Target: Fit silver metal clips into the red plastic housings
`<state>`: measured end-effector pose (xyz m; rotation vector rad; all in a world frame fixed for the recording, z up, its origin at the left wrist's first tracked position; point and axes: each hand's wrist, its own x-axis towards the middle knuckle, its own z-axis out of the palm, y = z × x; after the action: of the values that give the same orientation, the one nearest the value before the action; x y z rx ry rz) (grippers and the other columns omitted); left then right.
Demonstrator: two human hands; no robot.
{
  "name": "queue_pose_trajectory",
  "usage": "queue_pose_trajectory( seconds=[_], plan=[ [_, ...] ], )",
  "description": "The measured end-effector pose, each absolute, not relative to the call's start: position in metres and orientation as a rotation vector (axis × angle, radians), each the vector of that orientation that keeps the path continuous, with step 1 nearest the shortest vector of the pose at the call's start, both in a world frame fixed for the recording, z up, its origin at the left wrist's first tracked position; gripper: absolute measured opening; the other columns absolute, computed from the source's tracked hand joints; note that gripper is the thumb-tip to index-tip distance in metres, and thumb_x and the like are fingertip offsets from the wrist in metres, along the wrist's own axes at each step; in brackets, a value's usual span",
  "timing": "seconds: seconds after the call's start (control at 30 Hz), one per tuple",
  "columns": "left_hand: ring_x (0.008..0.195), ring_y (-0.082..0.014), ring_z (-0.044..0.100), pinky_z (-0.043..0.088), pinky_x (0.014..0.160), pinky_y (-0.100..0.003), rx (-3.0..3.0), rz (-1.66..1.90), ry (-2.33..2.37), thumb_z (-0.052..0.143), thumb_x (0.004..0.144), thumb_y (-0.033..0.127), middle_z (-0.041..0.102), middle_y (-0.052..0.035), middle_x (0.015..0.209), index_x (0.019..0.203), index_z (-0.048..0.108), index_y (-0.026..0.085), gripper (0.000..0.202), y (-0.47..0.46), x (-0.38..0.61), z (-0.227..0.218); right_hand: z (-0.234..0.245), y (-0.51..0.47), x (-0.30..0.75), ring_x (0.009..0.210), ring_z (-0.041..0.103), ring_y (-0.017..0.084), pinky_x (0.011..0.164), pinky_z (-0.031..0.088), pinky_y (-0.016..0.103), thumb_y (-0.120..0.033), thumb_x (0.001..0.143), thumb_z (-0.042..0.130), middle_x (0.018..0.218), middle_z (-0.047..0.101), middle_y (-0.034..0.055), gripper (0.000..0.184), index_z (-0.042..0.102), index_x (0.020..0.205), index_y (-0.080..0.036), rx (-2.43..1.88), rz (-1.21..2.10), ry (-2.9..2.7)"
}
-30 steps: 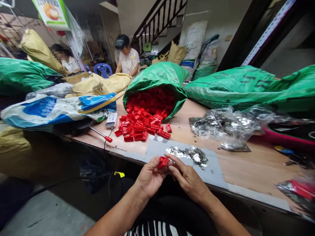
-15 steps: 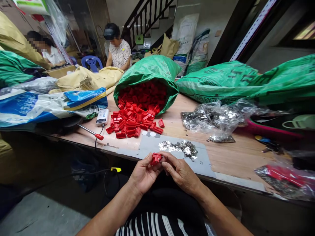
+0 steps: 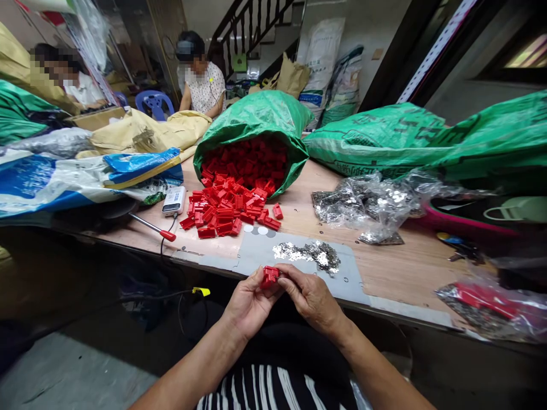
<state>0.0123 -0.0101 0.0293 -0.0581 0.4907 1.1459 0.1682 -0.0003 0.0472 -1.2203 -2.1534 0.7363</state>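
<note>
My left hand (image 3: 250, 304) grips a small red plastic part (image 3: 269, 277) between thumb and fingers, just in front of the table edge. My right hand (image 3: 310, 295) is closed beside it, thumb and index finger pinched at the part's right side. Whatever lies between those fingertips is too small to make out. Beyond the hands, a pile of small shiny metal pieces (image 3: 327, 257) rests on a grey mat (image 3: 348, 279). Farther back, loose red plastic parts (image 3: 224, 213) spill from the mouth of a green woven sack (image 3: 260, 117).
Clear bags of metal pieces (image 3: 371, 199) lie to the right, near a pink-rimmed tray (image 3: 453, 225). At left are a white power bank (image 3: 174, 201) with a cable and a red-tipped metal rod (image 3: 166, 234). Two people sit across the table, one in a dotted shirt (image 3: 205, 91).
The view has shifted slightly, so the table things sit a little farther left and higher. Both hands stay together at the red part, with the right fingertips drawn slightly closer in.
</note>
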Motion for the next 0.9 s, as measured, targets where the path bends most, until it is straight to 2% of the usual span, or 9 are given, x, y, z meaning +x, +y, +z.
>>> queue_pose_trajectory(
  seconds=[0.2,0.4,0.47,0.57,0.67,0.77,0.9],
  plan=[
    [0.076,-0.0169,0.07,0.053,0.09,-0.034,-0.074,1.133,0.54,0.049,0.091,0.014,0.071,-0.0119,0.082,0.081,0.067,0.005,0.022,-0.014,0.016,0.026,0.038,-0.004,0.167,0.092,0.067,0.018,0.081,0.049,0.026,-0.032,0.097,0.039,0.106,0.07,0.0042,0.029,0.059,0.115,-0.023,-1.227,0.741,-2.11],
    [0.084,-0.0202,0.069,0.047,0.097,-0.039,0.017,1.012,0.503,0.062,0.083,0.014,0.069,-0.0101,0.086,0.081,0.064,0.008,0.007,-0.027,0.023,0.009,0.027,-0.017,0.184,0.063,0.057,0.013,0.064,0.045,0.022,-0.038,0.098,0.034,0.071,0.063,0.0005,0.036,0.064,0.091,-0.019,-1.254,0.986,-1.98],
    [0.081,-0.0185,0.068,0.047,0.096,-0.039,0.045,0.95,0.514,0.065,0.081,0.015,0.067,-0.0065,0.08,0.076,0.061,0.01,0.007,-0.032,0.025,0.003,0.022,-0.023,0.192,0.065,0.056,0.013,0.065,0.045,0.022,-0.039,0.097,0.038,0.073,0.063,0.0003,0.032,0.063,0.095,-0.019,-1.244,1.099,-1.968],
    [0.075,-0.0166,0.067,0.048,0.09,-0.038,0.123,0.822,0.571,0.068,0.079,0.02,0.063,-0.0019,0.071,0.068,0.054,0.014,0.019,-0.04,0.028,-0.006,0.017,-0.035,0.205,0.073,0.058,0.015,0.07,0.046,0.024,-0.039,0.092,0.048,0.081,0.064,0.001,0.025,0.062,0.098,-0.019,-1.251,1.266,-1.921],
    [0.077,-0.0175,0.068,0.048,0.086,-0.038,0.219,0.674,0.656,0.072,0.076,0.023,0.066,-0.0033,0.084,0.087,0.057,0.017,0.019,-0.044,0.03,-0.011,0.012,-0.047,0.225,0.077,0.058,0.016,0.071,0.046,0.024,-0.04,0.089,0.052,0.082,0.064,0.0011,0.023,0.061,0.091,-0.019,-1.345,1.313,-1.876],
    [0.085,-0.0208,0.068,0.048,0.085,-0.039,0.255,0.596,0.755,0.075,0.072,0.024,0.065,-0.0064,0.1,0.109,0.055,0.021,0.042,-0.044,0.029,-0.013,0.005,-0.057,0.259,0.081,0.059,0.017,0.073,0.046,0.024,-0.044,0.088,0.052,0.085,0.065,0.0016,0.026,0.06,0.092,-0.02,-1.506,1.236,-1.866],
    [0.086,-0.0211,0.068,0.048,0.084,-0.037,0.248,0.596,0.79,0.076,0.07,0.024,0.064,-0.0072,0.102,0.109,0.055,0.019,0.045,-0.044,0.028,-0.013,-0.019,-0.069,0.321,0.084,0.062,0.019,0.075,0.047,0.026,-0.049,0.087,0.048,0.094,0.069,0.0041,0.031,0.059,0.097,-0.022,-1.798,1.073,-1.854]
  ],
)
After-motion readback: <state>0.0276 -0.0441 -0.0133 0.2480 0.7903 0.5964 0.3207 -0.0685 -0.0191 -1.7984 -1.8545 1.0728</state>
